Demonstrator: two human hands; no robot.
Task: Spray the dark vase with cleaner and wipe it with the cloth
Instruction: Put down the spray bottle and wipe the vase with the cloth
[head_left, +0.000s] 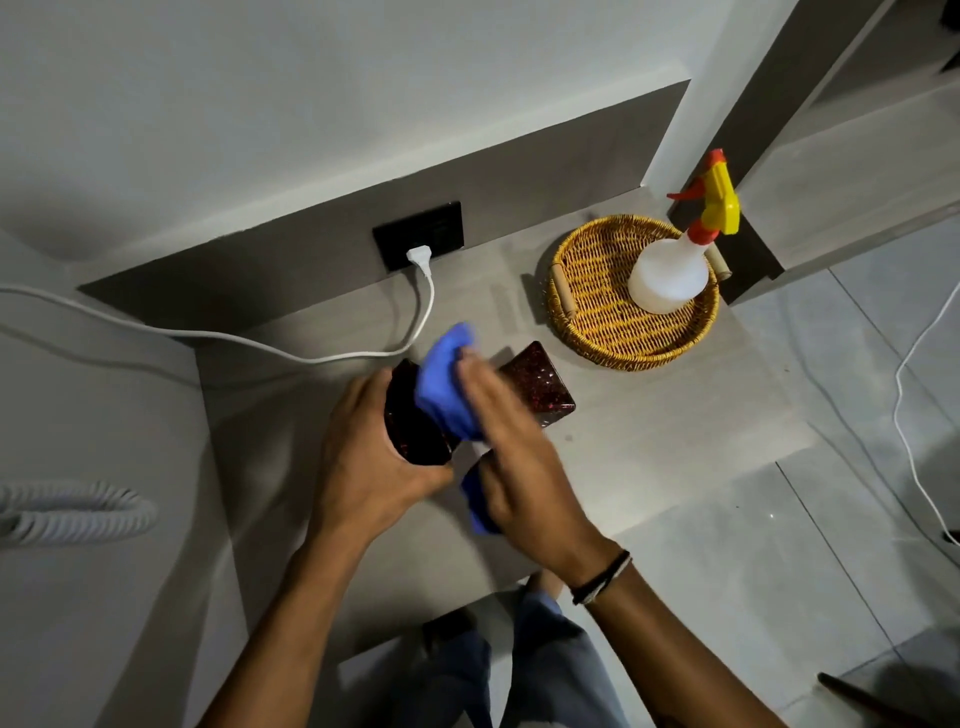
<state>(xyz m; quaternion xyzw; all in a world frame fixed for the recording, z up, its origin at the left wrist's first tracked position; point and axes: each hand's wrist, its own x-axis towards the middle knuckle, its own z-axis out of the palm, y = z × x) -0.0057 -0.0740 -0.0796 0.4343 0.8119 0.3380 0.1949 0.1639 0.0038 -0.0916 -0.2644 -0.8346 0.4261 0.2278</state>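
Note:
The dark vase (540, 382), glossy with red speckles, lies tilted on its side above the grey counter. My left hand (371, 457) grips its round dark end. My right hand (511, 452) presses a blue cloth (441, 387) against the middle of the vase; one end of the cloth hangs below my palm. The white spray bottle (670, 275), with a yellow and red trigger head, stands upright in the wicker basket (597, 317) at the back right, apart from both hands.
A black wall socket (441, 228) holds a white plug, and its cable (311, 356) trails left across the counter (649, 447) behind the vase. A white cord runs along the tiled floor at right. A coiled white hose lies at far left.

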